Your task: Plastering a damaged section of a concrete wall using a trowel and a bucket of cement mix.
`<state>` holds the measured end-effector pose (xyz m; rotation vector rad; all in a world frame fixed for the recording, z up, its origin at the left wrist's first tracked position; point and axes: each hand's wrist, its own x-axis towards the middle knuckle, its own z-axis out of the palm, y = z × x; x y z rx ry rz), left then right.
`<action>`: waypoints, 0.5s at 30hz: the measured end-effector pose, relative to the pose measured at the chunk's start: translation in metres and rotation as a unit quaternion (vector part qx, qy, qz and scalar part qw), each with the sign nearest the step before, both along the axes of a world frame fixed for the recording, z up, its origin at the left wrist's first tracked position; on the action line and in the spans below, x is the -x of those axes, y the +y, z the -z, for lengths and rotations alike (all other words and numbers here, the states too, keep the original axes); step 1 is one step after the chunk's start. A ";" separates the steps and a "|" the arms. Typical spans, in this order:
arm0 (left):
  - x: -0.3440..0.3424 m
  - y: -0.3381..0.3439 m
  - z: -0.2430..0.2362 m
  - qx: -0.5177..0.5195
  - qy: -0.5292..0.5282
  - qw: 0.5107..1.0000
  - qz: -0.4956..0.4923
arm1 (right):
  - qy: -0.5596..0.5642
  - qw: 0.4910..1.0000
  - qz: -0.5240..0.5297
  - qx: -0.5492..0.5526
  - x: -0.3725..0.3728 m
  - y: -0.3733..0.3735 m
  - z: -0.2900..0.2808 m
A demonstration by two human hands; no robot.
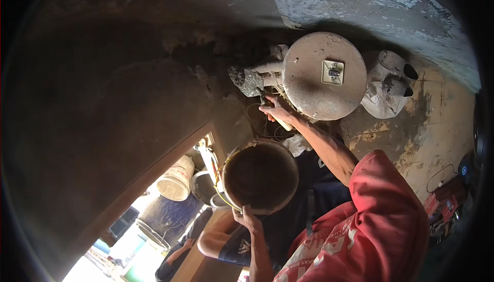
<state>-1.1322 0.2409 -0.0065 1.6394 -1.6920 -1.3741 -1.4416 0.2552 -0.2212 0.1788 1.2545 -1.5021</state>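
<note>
My right hand (278, 111) is closed around the handle of a trowel (252, 84), whose blade carries wet grey mortar. The blade is up against or close to the dark wall (195, 76); a gap between them cannot be made out. Lower down, my left hand (249, 218) grips the near rim of a round bucket (291, 187). Its inside is dark, so the contents are hard to tell. Just right of the trowel stands a round, dusty, flat-topped thing (314, 97), with a small square electrical socket box (333, 72) lying on top.
A whitish sack (382, 99) with grey pipe ends (399, 71) sits beyond the round top. At lower left, a doorway frame (149, 181) opens onto a pale bucket (176, 179) and another person's arm (177, 253). Assorted items lie on the floor at far right.
</note>
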 end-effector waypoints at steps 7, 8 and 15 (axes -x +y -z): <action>-0.020 -0.004 0.018 -0.049 -0.109 0.993 -0.007 | 0.066 0.990 0.125 -0.028 0.019 -0.085 0.115; -0.020 -0.005 0.018 -0.055 -0.104 0.993 0.003 | 0.054 0.987 0.144 -0.045 0.024 -0.090 0.121; -0.030 -0.019 0.019 -0.071 -0.167 0.983 0.004 | 0.392 0.823 0.251 -0.327 0.040 -0.095 0.122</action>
